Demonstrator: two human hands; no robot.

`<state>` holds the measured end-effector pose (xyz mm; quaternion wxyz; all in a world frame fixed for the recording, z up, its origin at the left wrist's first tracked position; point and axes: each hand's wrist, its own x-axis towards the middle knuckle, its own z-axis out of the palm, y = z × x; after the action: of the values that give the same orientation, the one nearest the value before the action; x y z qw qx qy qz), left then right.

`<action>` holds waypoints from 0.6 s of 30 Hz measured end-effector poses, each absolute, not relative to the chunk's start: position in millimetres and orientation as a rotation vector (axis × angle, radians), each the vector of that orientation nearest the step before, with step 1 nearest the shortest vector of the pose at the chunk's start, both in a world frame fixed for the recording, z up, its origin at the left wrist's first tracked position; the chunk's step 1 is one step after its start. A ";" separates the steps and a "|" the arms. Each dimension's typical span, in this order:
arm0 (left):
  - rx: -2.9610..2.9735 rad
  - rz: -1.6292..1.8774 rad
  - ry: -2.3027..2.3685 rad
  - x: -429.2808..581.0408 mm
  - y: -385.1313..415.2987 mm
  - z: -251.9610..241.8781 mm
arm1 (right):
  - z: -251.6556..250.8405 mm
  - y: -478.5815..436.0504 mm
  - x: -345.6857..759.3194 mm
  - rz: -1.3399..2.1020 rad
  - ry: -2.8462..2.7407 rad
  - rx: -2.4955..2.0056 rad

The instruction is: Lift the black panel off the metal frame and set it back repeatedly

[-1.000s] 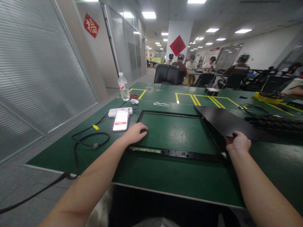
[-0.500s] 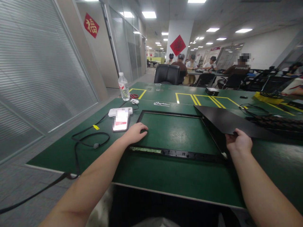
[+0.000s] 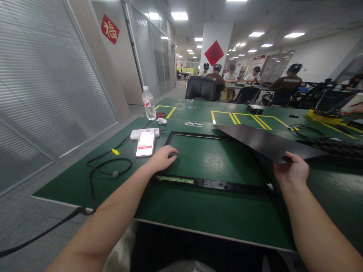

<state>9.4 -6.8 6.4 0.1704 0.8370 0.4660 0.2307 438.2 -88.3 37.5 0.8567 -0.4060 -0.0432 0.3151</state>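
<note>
A black rectangular frame (image 3: 218,184) lies flat on the green table (image 3: 198,211), with bare table showing through its middle. My left hand (image 3: 161,158) rests on the frame's left edge, fingers curled down onto it. My right hand (image 3: 292,170) grips the near corner of a thin black panel (image 3: 261,141). The panel is lifted off the table and tilts over the frame's right side.
A phone (image 3: 145,145) and a white power strip (image 3: 144,133) lie left of the frame, with a black cable (image 3: 109,168) looping toward the table's left edge. A water bottle (image 3: 148,103) and a plastic cup (image 3: 190,103) stand farther back. Several people sit at tables beyond.
My right hand has raised the black panel's near corner and swung the panel leftward over the frame. My left hand has stayed on the frame's left edge.
</note>
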 end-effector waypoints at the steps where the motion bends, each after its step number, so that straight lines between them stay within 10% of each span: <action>1: 2.358 0.678 1.344 9.5 -6.6 6.5 | 39.3 -89.8 436.3 0.663 -0.107 -0.841; 18: 1.042 1.152 1.262 16.2 -0.6 16.8 | 42.5 -102.3 437.3 0.770 -0.174 -0.831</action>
<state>16.2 -0.6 16.8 0.5398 0.4384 0.5307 0.4845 437.3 -102.3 42.5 0.8402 -0.3932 -0.0821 0.3643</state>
